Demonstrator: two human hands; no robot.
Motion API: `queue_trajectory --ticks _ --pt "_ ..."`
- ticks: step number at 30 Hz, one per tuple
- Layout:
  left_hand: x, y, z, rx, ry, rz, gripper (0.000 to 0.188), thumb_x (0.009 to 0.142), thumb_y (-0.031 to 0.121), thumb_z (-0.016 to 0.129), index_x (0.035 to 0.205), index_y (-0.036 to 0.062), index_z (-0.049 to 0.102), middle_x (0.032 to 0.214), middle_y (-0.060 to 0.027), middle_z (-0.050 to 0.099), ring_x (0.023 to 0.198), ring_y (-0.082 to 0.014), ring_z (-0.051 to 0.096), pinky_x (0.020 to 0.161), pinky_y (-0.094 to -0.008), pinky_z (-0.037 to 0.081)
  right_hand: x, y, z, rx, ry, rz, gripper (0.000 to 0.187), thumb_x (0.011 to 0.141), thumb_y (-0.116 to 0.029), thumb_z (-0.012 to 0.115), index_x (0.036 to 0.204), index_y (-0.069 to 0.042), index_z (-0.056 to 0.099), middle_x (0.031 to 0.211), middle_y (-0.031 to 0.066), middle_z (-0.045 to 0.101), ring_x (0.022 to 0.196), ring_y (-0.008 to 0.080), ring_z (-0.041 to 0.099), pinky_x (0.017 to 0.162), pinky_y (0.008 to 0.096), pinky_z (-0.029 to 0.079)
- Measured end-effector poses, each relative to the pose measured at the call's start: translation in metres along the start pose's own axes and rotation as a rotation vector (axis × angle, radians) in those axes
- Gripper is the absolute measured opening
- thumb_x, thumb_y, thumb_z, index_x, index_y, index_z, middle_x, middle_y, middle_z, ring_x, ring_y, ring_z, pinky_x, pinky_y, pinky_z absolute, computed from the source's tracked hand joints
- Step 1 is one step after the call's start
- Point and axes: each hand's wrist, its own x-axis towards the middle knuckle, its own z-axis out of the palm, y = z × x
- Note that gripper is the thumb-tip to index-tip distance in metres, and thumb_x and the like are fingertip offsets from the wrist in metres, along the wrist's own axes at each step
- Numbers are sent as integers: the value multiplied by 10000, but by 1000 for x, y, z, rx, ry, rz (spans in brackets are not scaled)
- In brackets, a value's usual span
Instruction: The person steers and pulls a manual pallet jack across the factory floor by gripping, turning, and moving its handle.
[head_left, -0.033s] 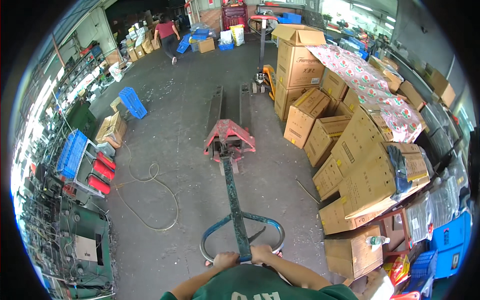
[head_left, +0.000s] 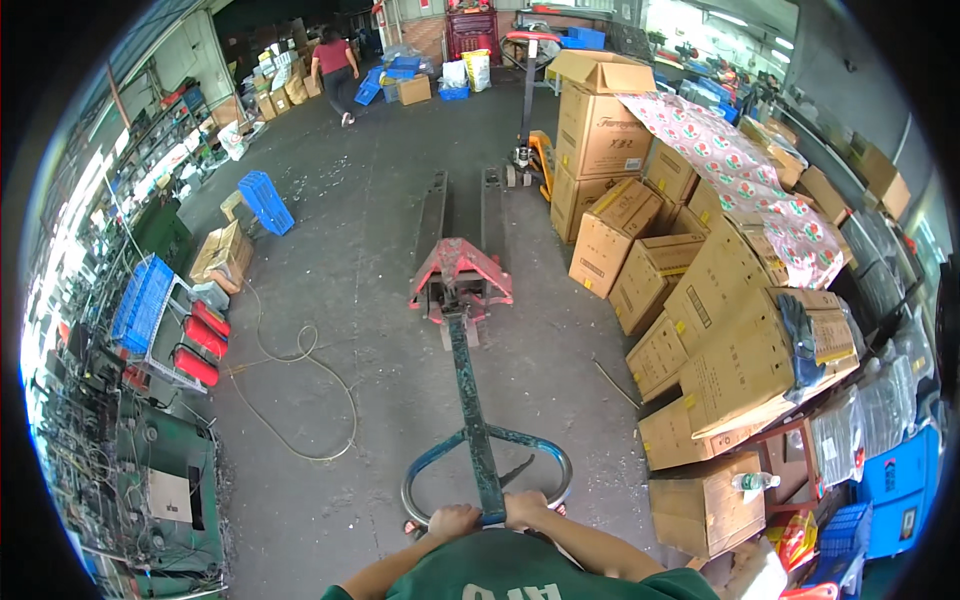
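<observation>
Floor (head_left: 330, 510) around fingers (head_left: 465, 516) evenly lit, moderate brightness; shadows soft. Harsh white glare far left of fingers, along curved rim. Ceiling lights (head_left: 727, 18) shine far ahead, to right of fingers; recess (head_left: 262, 28) far ahead, to left, nearly black. Fingers fairly sharp; distant detail soft. Fisheye bends edges farthest from fingers; corners black.

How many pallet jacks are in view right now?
2. The red pallet jack is straight ahead, its handle held by the left hand and right hand; the orange pallet jack is farther back, beside the carton stack. Others may be hidden behind it.
</observation>
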Motion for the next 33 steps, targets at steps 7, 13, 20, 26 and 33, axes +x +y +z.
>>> queue_trajectory --ticks 7,13,20,26,33 --pt "-73 -125 -2 24 238 232 114 823 251 508 815 140 533 746 -33 577 645 -221 615 555 -333 492 51 -120 34 64 -6 12 319 777 -265 543 937 -28 686 945 196 670 826 339 652 669 413 488" --pt "-116 -221 -19 41 204 268 94 819 232 501 833 145 534 757 -32 571 637 -214 608 546 -332 484 92 -224 32 175 -96 177 389 847 -280 467 988 25 663 992 212 657 899 354 640 748 415 497" --pt "-110 -286 -32 127 313 354 73 813 221 513 822 152 535 735 -18 569 615 -194 606 513 -311 477 143 -257 37 225 -52 222 411 866 -261 443 1002 72 642 1037 219 648 936 374 632 801 451 489" --pt "-85 -326 -48 142 216 309 115 821 247 499 854 143 536 766 -35 564 687 -216 614 574 -329 478 174 -274 -4 235 -78 244 372 857 -206 465 1044 63 642 1043 206 651 963 368 632 816 462 491" --pt "-32 -353 -59 145 234 373 88 816 229 513 858 154 536 752 -20 558 651 -212 605 561 -334 479 206 -253 -51 265 -67 226 368 856 -205 469 1074 40 637 1068 206 644 971 366 628 827 451 488"
